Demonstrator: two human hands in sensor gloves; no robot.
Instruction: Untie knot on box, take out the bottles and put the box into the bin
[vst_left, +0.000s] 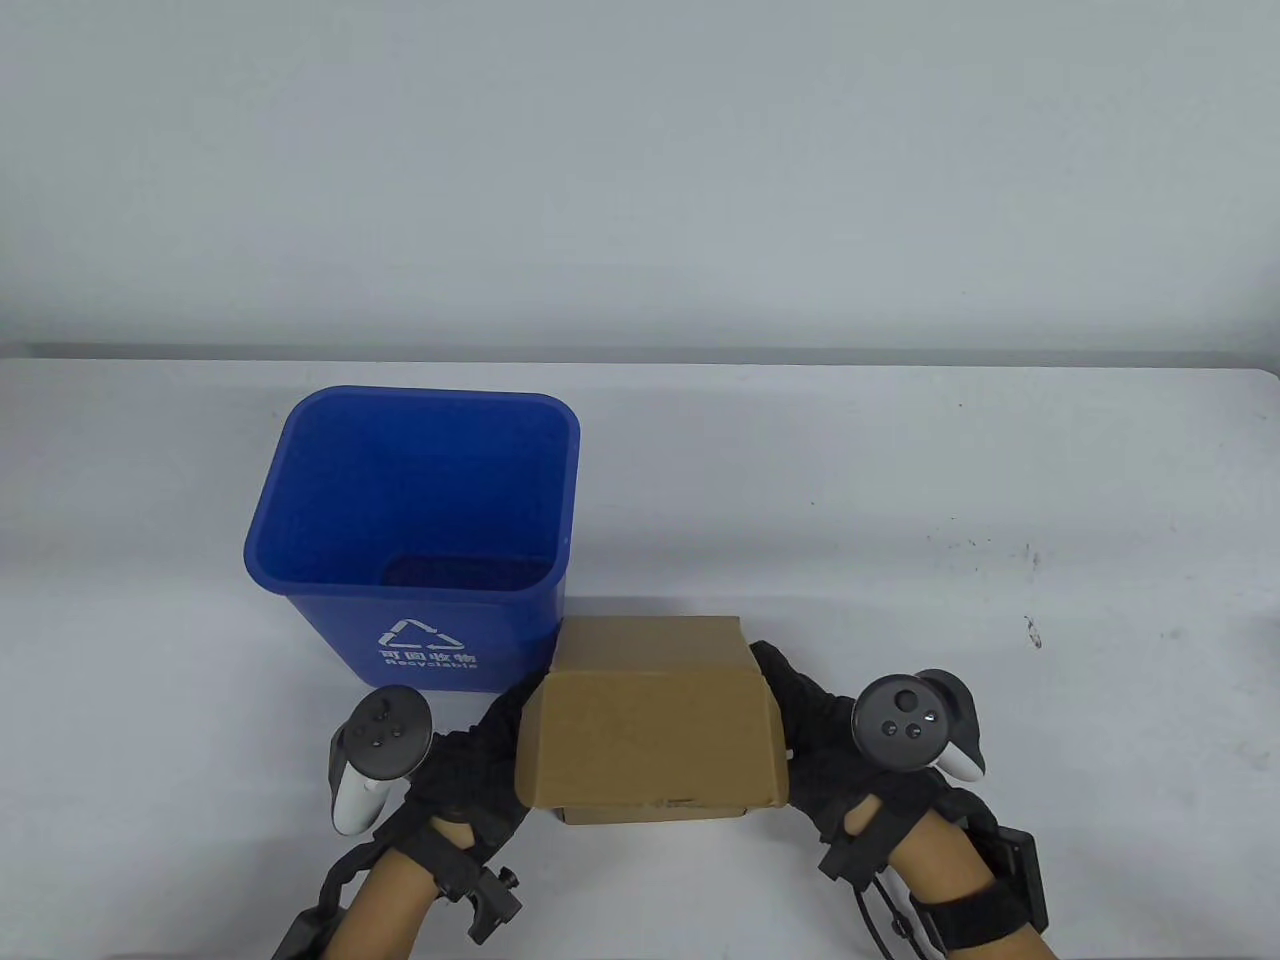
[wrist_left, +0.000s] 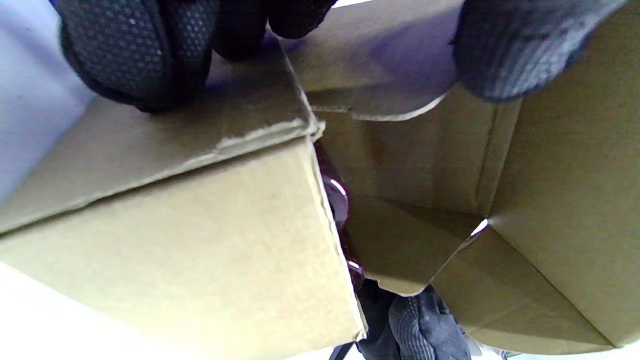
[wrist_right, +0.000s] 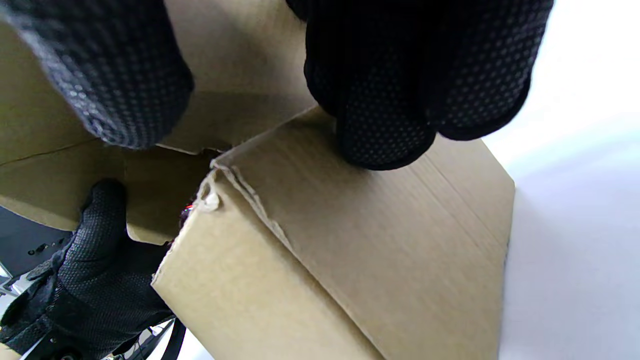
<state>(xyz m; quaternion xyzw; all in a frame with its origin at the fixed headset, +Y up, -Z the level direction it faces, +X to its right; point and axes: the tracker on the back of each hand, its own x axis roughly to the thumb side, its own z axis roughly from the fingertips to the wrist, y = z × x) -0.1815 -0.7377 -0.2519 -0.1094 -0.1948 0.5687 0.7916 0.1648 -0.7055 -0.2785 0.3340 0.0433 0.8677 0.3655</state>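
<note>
Both hands hold the box (vst_left: 650, 730) btwn them: our left hand (vst_left: 470, 765) grips its left end, right hand (vst_left: 830, 740) its right end, fingers curled over the top edges. Wrist views: left fingers (wrist_left: 140, 55) and right fingers (wrist_right: 395, 100) press on cardboard, thumbs on the lid flap, which is partly lifted. Dark glossy item (wrist_left: 336, 200) seen in the gap at the corner; can't tell what it is. Blue bin (vst_left: 420, 530) stands on the desk (vst_left: 900, 560) just beyond the left grip, upright, near touching box's far-left corner.
</note>
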